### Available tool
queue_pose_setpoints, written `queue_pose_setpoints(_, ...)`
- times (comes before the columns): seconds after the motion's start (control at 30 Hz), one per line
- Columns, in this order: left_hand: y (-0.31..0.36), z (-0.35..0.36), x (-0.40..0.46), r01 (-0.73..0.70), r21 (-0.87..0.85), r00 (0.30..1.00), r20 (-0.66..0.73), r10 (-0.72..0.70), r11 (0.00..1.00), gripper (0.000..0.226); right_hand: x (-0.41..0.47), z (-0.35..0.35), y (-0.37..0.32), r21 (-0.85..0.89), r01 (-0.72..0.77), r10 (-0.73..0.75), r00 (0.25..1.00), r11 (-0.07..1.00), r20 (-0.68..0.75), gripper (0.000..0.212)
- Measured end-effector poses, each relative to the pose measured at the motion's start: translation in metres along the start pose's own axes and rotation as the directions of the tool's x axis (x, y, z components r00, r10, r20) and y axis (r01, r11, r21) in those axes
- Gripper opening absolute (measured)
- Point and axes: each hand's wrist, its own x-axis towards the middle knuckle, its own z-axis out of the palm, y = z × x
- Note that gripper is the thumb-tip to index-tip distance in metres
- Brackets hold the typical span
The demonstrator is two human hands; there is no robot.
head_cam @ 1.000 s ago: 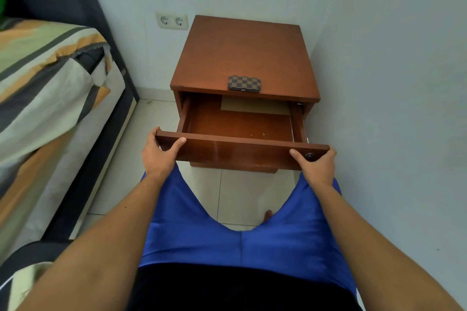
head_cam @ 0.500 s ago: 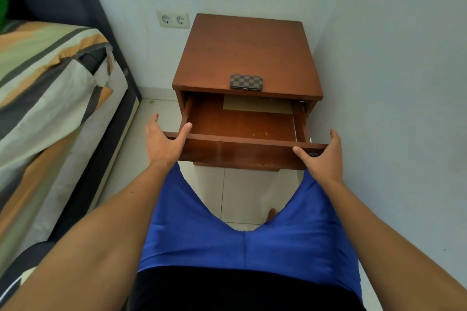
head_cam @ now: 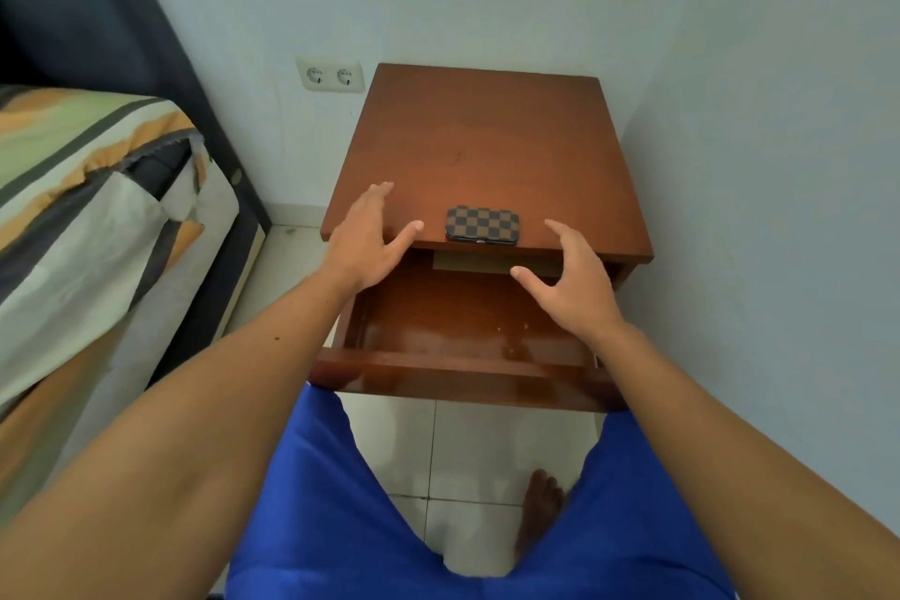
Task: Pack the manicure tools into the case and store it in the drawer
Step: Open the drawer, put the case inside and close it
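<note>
Checkered brown case (head_cam: 483,224) shut, lying on the nightstand (head_cam: 487,146) at its front edge, my hands on either side of it.

I take the case as my landmark: it sits flat on the wooden top, right above the pulled-out drawer (head_cam: 458,356). My left hand (head_cam: 366,241) hovers just to the left of the case, fingers spread, holding nothing and not touching it. My right hand (head_cam: 567,280) hangs just to the right of and below the case, over the drawer's inside, fingers loosely curled and apart, also empty. Under the case a pale sheet (head_cam: 472,262) lies at the back of the drawer. Far left of the case, a wall socket (head_cam: 330,75) and striped bedding (head_cam: 92,190).
</note>
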Motion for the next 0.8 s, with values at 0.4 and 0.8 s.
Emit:
queue_pose_setpoints(0.4,-0.016,0.05,0.086,-0.139,0.38,0.977,0.205,0.063,0.914,0.083,0.118,0.011,-0.026,-0.346,0.313,-0.128,0.876,0.885,0.466,0.083)
queue_pose_setpoints(0.8,-0.014,0.05,0.084,-0.137,0.422,0.975,0.215,0.048,0.896,0.082,0.048,0.01,-0.008,-0.149,0.402,-0.278,0.814,0.904,0.51,0.081)
